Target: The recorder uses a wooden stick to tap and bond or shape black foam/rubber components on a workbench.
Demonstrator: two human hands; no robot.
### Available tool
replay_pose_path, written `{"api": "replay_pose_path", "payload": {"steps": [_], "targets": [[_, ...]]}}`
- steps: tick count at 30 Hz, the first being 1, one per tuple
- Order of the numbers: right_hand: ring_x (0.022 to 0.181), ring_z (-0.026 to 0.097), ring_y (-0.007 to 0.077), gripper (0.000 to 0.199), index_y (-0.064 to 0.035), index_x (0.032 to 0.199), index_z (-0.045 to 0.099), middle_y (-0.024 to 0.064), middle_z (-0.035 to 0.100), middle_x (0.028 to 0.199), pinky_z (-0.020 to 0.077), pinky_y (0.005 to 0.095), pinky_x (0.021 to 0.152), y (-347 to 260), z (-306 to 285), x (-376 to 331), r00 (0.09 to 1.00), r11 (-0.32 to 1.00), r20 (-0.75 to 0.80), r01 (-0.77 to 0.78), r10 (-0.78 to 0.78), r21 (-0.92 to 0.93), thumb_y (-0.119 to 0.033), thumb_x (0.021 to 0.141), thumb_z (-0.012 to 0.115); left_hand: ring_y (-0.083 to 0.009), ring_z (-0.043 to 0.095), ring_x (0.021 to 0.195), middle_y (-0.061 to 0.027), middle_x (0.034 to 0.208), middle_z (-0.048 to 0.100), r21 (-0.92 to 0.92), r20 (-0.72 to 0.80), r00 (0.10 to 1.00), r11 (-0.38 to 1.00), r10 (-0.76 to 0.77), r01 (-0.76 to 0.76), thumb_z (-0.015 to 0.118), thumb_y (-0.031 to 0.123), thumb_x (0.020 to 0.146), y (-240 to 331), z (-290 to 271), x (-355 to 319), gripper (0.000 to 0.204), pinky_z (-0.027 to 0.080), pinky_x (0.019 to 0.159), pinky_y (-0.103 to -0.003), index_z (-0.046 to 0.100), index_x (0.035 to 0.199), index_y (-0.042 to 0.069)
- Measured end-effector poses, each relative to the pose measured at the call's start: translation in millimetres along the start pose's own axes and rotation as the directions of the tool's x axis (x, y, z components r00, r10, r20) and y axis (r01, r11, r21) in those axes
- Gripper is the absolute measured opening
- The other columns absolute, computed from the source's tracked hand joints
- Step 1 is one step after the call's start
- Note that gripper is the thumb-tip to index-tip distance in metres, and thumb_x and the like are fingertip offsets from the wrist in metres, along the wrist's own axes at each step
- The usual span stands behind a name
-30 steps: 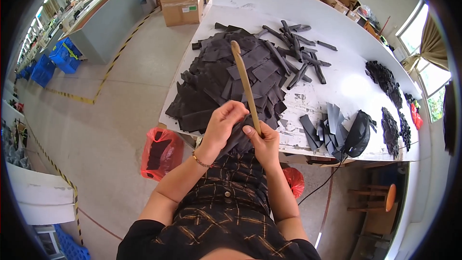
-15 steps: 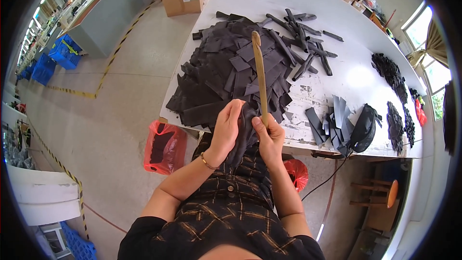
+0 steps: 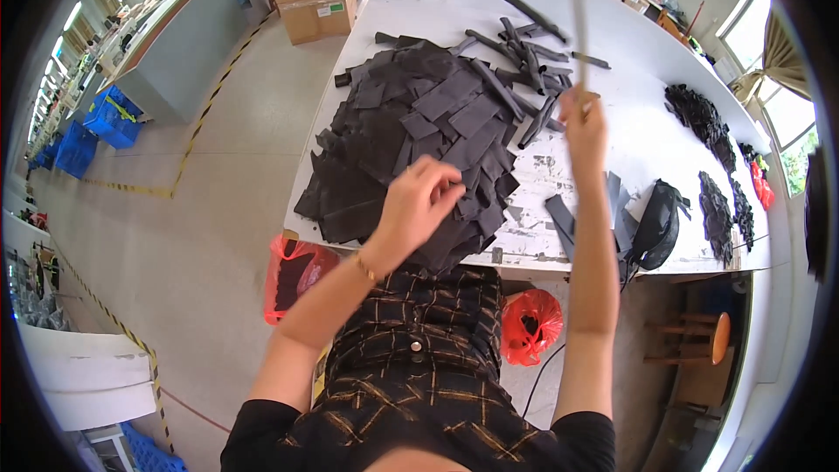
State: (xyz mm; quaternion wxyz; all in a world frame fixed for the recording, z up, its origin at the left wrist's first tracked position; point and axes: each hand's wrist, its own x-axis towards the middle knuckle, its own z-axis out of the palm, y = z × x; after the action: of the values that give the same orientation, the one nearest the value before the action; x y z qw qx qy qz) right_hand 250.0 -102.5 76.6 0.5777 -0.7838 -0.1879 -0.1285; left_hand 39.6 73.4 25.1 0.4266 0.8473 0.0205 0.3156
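A wooden stick [image 3: 580,35], blurred by motion, rises from my right hand [image 3: 585,127], whose fingers are wrapped round its lower end. That hand is raised over the table, beside several dark rolled fabric tubes [image 3: 530,70]. One longer dark tube [image 3: 531,14] lies at the far side of them. My left hand [image 3: 418,208] hovers over the near part of a big heap of flat black fabric strips [image 3: 384,122]. Its fingers are half curled, with the thumb apart and nothing visible between them.
Grey strips [image 3: 622,214] and a black pouch-like bundle [image 3: 657,225] lie on the white table [image 3: 629,149] at right, with dark piles [image 3: 702,122] beyond. Red plastic bags [image 3: 531,326] hang or stand below the near edge. A wooden stool [image 3: 712,338] is under the right side.
My hands have parted; the black fabric piece between them has left them. My right hand has moved right and away with the stick. A long dark tube now lies beyond the others.
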Motion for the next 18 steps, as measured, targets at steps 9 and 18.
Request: {"api": "replay_pose_path", "payload": {"steps": [9, 18], "targets": [[0.059, 0.049, 0.0061, 0.021, 0.0015, 0.106, 0.063, 0.0007, 0.056, 0.066, 0.0387, 0.0237, 0.054, 32.2, -2.2, -141.9, 0.943, 0.953, 0.158, -0.302, 0.293, 0.033, -0.014, 0.092, 0.065, -0.0283, 0.065, 0.078, -0.0098, 0.082, 0.065, 0.56, 0.522, 0.852, 0.77, -0.041, -0.306, 0.073, 0.024, 0.079, -62.0, 38.9, 79.3, 0.021, 0.051, 0.069, -0.04, 0.064, 0.09, 0.009], [0.054, 0.042, 0.0014, 0.019, -0.001, 0.106, 0.065, -0.004, 0.053, 0.064, 0.0312, 0.0202, 0.048, 13.3, -28.9, -206.4, 0.869, 0.902, 0.349, -0.414, 0.352, 0.122, -0.016, 0.099, 0.055, -0.0225, 0.069, 0.083, -0.0167, 0.1, 0.069, -0.745, 0.189, 0.843, 0.486, -0.503, 0.457, 0.062, 0.011, 0.094, -51.2, -51.1, 45.5, 0.019, 0.055, 0.069, -0.032, 0.062, 0.103, -0.006]]}}
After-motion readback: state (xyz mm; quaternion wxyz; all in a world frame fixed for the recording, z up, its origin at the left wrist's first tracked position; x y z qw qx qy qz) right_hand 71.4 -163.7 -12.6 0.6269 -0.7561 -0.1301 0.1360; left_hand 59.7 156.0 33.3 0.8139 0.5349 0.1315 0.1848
